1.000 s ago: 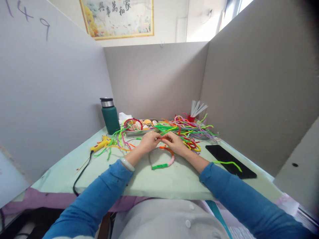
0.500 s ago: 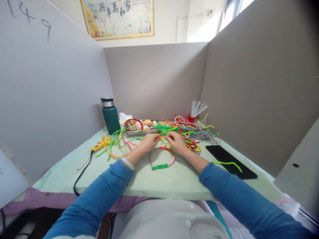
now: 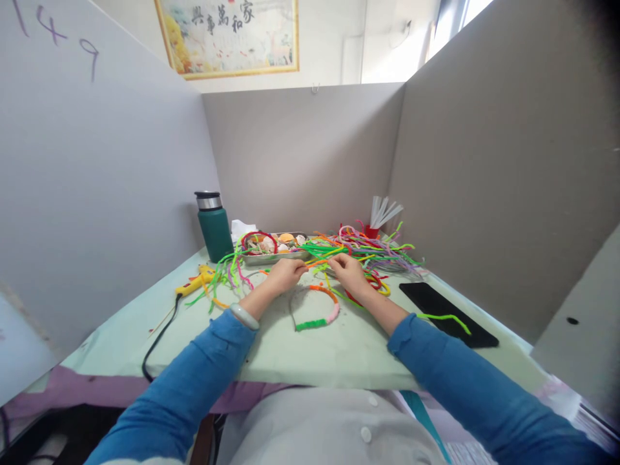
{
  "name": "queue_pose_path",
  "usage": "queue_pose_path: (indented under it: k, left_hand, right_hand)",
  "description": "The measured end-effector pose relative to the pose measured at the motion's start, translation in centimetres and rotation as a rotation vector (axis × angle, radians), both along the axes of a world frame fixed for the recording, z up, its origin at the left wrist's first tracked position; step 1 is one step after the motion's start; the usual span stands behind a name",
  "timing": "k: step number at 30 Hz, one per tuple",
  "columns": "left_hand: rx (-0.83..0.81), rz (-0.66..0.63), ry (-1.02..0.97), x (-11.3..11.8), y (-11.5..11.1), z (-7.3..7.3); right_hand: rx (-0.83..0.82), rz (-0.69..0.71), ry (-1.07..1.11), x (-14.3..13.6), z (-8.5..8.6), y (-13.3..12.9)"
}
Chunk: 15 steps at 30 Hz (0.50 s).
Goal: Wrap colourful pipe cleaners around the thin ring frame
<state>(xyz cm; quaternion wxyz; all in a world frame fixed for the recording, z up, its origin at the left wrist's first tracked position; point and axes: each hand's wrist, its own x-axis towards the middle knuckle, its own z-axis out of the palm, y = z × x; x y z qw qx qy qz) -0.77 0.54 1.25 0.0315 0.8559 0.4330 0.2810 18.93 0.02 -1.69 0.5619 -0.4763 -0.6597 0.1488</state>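
An orange pipe cleaner (image 3: 318, 263) stretches between my two hands, above the table. My left hand (image 3: 289, 274) pinches its left end, and my right hand (image 3: 347, 271) pinches it at the right. Just below them on the table lies a headband (image 3: 334, 303), partly wrapped in orange, pink and green; its left side is a bare thin band. Behind my hands spreads a heap of pipe cleaners (image 3: 382, 255) in many colours, partly hidden by my right hand.
A metal tray (image 3: 271, 259) with pompoms stands at the back, beside a green bottle (image 3: 214, 226). At left lies a yellow glue gun (image 3: 196, 282) with a black cord. White sticks (image 3: 382, 210) stand in a red cup. A black phone-like slab (image 3: 445, 313) lies at right.
My hands have moved apart, and more of the orange pipe cleaner shows between them. The headband has stayed in place.
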Motion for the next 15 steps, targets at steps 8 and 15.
queue_pose_path:
  k: [8,15]
  left_hand:
    - [-0.085,-0.109,-0.112,0.4,-0.4,0.5]
    - [-0.179,-0.134,-0.068,1.0,-0.9,0.3]
  right_hand:
    - [-0.189,0.364,0.193,-1.3,0.6,-1.2]
    - [-0.17,0.264,0.234,-1.3,0.8,-1.4]
